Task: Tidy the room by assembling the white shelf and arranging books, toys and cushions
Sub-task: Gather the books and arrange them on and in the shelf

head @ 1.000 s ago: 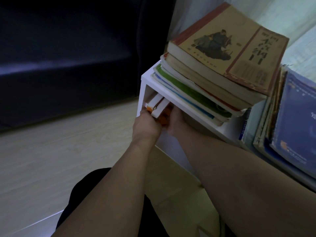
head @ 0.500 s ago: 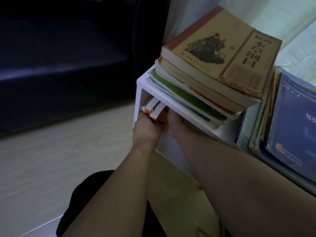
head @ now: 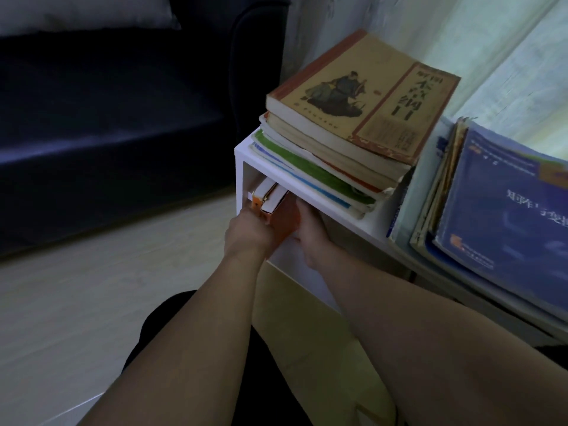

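Over the last second my view has pulled back and up a little: the dark sofa (head: 116, 118) and a pale cushion (head: 86, 10) on it now show, while my hands sit at the same spot in the mouth of the white shelf (head: 246, 155). The orange books (head: 270, 201) lean at the same tilt in the upper-left compartment, not yet upright, so I judge the step of seating them is still under way.

My left hand (head: 249, 238) has its grip curled against the near spines of those books. My right hand (head: 310, 232) lies along their right-hand cover with the fingers reaching into the compartment; whether that grip is pinching or pressing flat I cannot tell, since the fingertips are hidden.

On top of the shelf lies a stack of books (head: 332, 149), its top tan book (head: 362, 93) bearing a seated figure and large Chinese characters that I cannot read with confidence. Just beside it, the blue book (head: 504, 210) carries pale Chinese lettering, cut off at the edge.
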Motion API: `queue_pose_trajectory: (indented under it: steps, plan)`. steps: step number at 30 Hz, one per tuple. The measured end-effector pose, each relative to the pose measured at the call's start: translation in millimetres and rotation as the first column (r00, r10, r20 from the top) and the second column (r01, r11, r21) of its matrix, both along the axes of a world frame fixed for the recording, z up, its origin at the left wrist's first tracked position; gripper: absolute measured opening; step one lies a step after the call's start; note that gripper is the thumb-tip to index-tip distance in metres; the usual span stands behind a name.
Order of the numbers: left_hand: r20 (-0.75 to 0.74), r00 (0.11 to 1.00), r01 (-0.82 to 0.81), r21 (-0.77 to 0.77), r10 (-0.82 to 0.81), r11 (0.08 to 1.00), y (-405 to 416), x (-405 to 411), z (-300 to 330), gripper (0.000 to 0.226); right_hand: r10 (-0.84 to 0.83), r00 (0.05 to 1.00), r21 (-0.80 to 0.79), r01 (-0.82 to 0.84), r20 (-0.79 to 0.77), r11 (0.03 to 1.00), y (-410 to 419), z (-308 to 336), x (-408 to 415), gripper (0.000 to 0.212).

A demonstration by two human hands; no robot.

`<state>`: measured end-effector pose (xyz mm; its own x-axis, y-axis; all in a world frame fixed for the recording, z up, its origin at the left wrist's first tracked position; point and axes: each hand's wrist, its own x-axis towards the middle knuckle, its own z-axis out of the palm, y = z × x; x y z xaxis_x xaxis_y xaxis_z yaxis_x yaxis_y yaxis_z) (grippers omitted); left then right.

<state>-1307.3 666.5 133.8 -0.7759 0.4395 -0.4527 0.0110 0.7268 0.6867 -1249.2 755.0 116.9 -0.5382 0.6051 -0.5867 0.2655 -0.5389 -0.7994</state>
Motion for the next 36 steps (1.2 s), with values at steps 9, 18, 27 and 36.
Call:
queue_pose_trajectory:
  steps: [9, 18, 27, 36]
  plan:
    - [-0.240, 0.967, 0.082, -0.044, -0.090, 0.996, -35.5, 45.0, 44.3, 0.045, 0.246, 0.934, 0.286, -0.318, 0.260, 0.904, -39.7, 62.8, 82.9, 0.033]
    - [-0.696, 0.707, 0.399, 0.244, -0.128, 0.884, -27.9, 117.3, 134.2, 0.013, 0.336, 0.933, 0.254, -0.358, 0.126, 0.899, 8.4, 179.7, 183.2, 0.014]
    - [-0.438, 0.698, 0.595, -0.086, -0.566, 0.799, 87.4, 154.5, 164.0, 0.028, -0.319, 0.854, 0.758, -0.126, 0.411, 0.640, 81.7, 180.7, 233.5, 0.032]
    - [-0.398, 0.714, 0.508, -0.271, -0.576, 0.817, 118.6, 167.8, 167.5, 0.050, -0.452, 0.746, 0.665, 0.017, 0.489, 0.747, 109.9, 176.4, 228.6, 0.053]
